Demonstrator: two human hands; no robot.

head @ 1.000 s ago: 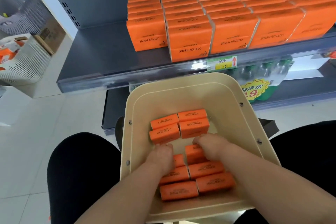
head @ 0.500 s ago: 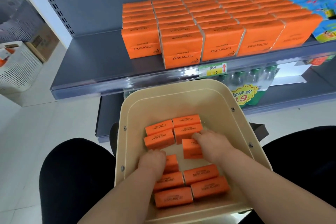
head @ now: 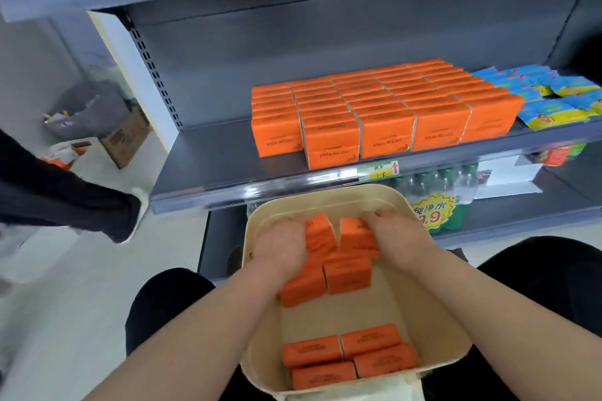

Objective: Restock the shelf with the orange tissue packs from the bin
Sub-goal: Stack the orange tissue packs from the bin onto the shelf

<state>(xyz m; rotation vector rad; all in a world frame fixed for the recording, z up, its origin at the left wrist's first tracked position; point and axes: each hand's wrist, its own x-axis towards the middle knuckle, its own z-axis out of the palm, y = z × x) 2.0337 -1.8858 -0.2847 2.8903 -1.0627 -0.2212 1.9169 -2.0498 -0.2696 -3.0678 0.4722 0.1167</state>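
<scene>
My L hand (head: pixel 280 251) & R hand (head: pixel 399 238) are both in the bin (head: pixel 325 196). Fingers curl round a bunch of orange packs (head: pixel 345 251), squeezing it from 2 sides. The top packs tip up in a V. 4 more packs (head: pixel 348 356) lie flat at the bin's near end. Orange stacks (head: pixel 374 120) sit on the shelf (head: pixel 211 159), w/ bare room to their left.

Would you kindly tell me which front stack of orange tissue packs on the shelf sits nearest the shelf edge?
The second stack from the left: it alone juts forward, while the rest line up farther back.
</scene>
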